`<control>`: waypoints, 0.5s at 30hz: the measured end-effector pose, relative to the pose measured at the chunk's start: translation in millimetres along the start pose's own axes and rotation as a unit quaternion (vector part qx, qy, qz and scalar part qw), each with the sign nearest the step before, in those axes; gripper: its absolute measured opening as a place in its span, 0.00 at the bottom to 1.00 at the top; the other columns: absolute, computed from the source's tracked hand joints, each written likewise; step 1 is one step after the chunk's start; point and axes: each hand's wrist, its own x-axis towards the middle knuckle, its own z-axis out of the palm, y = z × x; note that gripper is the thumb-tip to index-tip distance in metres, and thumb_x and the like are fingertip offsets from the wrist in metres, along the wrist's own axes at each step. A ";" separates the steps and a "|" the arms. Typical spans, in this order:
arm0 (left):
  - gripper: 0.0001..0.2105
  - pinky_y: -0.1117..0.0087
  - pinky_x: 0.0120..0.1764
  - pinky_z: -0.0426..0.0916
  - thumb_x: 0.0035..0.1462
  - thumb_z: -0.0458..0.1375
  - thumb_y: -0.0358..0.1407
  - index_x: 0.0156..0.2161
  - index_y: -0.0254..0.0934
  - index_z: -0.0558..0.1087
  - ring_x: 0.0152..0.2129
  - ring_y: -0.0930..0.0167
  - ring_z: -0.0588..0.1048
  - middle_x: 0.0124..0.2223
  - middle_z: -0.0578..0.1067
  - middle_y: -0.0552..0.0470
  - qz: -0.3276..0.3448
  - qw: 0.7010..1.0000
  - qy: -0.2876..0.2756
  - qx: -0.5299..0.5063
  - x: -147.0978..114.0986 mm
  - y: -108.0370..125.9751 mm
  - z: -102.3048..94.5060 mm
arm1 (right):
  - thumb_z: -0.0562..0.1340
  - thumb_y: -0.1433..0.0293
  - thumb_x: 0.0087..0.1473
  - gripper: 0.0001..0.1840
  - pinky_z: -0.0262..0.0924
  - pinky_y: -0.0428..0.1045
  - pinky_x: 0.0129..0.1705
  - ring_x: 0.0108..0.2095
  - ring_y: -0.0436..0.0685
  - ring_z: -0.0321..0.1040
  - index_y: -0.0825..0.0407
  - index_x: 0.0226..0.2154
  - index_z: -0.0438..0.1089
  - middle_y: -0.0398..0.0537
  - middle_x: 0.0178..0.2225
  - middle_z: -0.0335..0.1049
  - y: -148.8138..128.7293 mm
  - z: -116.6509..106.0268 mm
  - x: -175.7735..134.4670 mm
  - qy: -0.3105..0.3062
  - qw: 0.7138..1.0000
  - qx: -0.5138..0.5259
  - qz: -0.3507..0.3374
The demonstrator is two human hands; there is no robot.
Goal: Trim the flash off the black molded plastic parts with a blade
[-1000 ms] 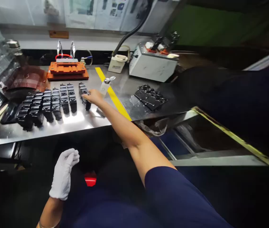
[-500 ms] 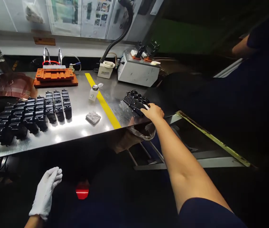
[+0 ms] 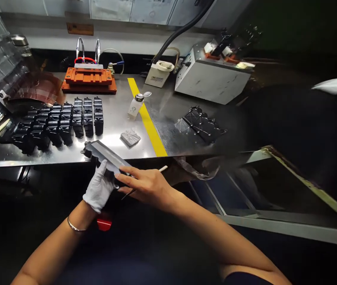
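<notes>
A long black plastic part with a smooth, shiny face is held tilted over the table's front edge. My left hand, in a white glove, grips it from below with the thumb along its near side. My bare right hand has its fingers closed on the part's right end. A thin stick with a pale end also sits in my right hand; its dark tip shows below the fingers. Another black ribbed part lies on the table to the right.
Rows of black parts stand at left, before an orange fixture. A folded grey cloth and a pump bottle sit near the yellow tape. A grey box stands at back right. A plastic bag hangs below the edge.
My right hand has come back from the right side of the table with a black part. My left hand has risen and taken hold of it. The view has shifted.
</notes>
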 end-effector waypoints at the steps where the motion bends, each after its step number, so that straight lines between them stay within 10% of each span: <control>1: 0.18 0.57 0.47 0.72 0.52 0.61 0.43 0.47 0.37 0.72 0.45 0.59 0.75 0.47 0.77 0.44 -0.022 0.999 0.023 -0.016 1.0 2.6 -3.1 | 0.63 0.63 0.55 0.14 0.69 0.45 0.33 0.35 0.54 0.75 0.46 0.45 0.72 0.48 0.41 0.77 3.1 2.6 8.4 -0.018 0.999 0.033 0.011; 6: 0.15 0.48 0.40 0.73 0.51 0.61 0.43 0.41 0.36 0.74 0.39 0.55 0.78 0.36 0.79 0.47 -0.074 0.993 0.080 -0.054 -9.1 18.5 -34.2 | 0.67 0.60 0.48 0.28 0.66 0.56 0.49 0.51 0.63 0.68 0.50 0.51 0.69 0.53 0.51 0.70 80.0 19.8 34.5 -0.003 0.952 -0.106 0.288; 10: 0.26 0.55 0.30 0.75 0.52 0.55 0.55 0.45 0.36 0.74 0.35 0.57 0.78 0.43 0.78 0.42 -0.120 0.991 0.017 -0.065 -22.8 32.4 -59.0 | 0.64 0.60 0.52 0.25 0.65 0.56 0.51 0.49 0.61 0.69 0.46 0.53 0.68 0.50 0.50 0.70 121.4 26.6 55.7 -0.069 0.931 -0.131 0.333; 15: 0.26 0.64 0.28 0.74 0.54 0.55 0.54 0.46 0.32 0.75 0.31 0.63 0.77 0.44 0.78 0.39 -0.156 0.985 0.000 -0.073 -26.3 42.7 -72.2 | 0.61 0.61 0.54 0.26 0.62 0.59 0.49 0.48 0.65 0.68 0.50 0.55 0.66 0.58 0.55 0.62 162.8 -17.9 126.5 0.088 0.881 -0.270 0.379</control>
